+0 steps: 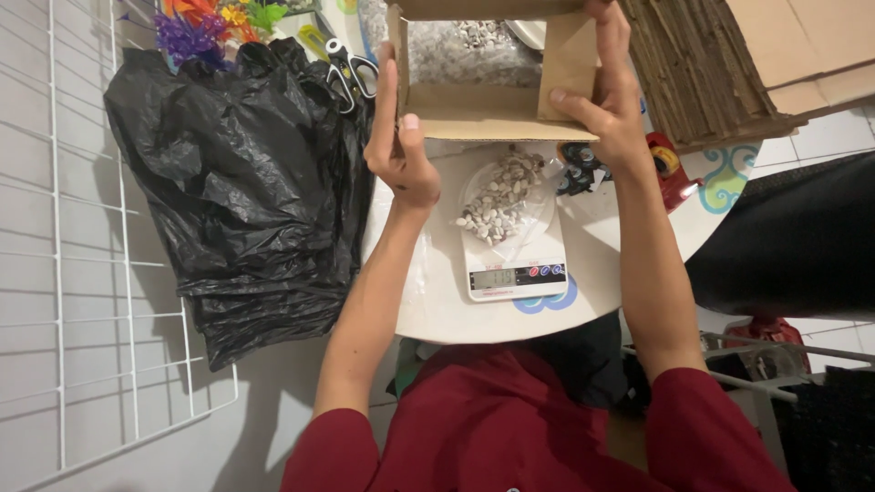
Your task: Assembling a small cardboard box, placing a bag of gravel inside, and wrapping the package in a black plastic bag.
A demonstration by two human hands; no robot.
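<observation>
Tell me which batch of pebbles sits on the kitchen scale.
The small pile of pale pebbles on clear plastic atop the white scale; the other pebbles lie farther back, seen through the held cardboard box.

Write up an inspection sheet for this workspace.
Surface: round white table, partly covered.
Job's things: open cardboard box held up over the table; white scale bearing a clear bag of pale pebbles.
Clutter: black plastic bags at the left, scissors, coloured paper flowers, cardboard sheets, a red and black item.
Grippers: left hand grips the box's left wall, right hand its right flap.
Cables: nothing seen.
Surroundings: white wire grid at the left, tiled floor, dark cloth at the right.
</observation>
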